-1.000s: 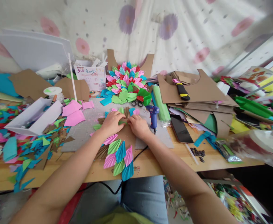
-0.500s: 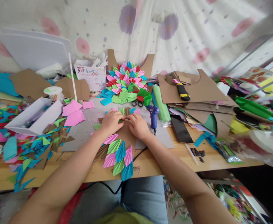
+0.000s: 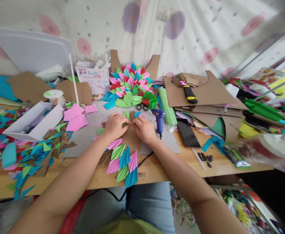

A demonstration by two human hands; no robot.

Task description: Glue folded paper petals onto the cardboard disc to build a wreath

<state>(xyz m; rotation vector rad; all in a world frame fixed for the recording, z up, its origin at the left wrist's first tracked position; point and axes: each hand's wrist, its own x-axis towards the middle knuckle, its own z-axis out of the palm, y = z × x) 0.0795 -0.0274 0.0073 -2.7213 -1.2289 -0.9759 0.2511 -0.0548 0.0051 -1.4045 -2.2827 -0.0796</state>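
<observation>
Left hand [image 3: 115, 126] + right hand [image 3: 144, 130]: fingertips nearly met, pinched a mostly hidden paper piece [image 3: 130, 123] | where: over cardboard [image 3: 132, 141], 12 o'clock side | risk: glue gun [image 3: 159, 121], 3 o'clock, could've toppled if right forearm [image 3: 179, 170] dragged cord [image 3: 145, 159]

A white curtain [image 3: 193, 42] with pink and purple spots hangs behind a pale wooden table [image 3: 153, 172].

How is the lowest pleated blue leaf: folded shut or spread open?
Spread open: the blue leaf widens like a fan, its pleat lines visible.
</observation>
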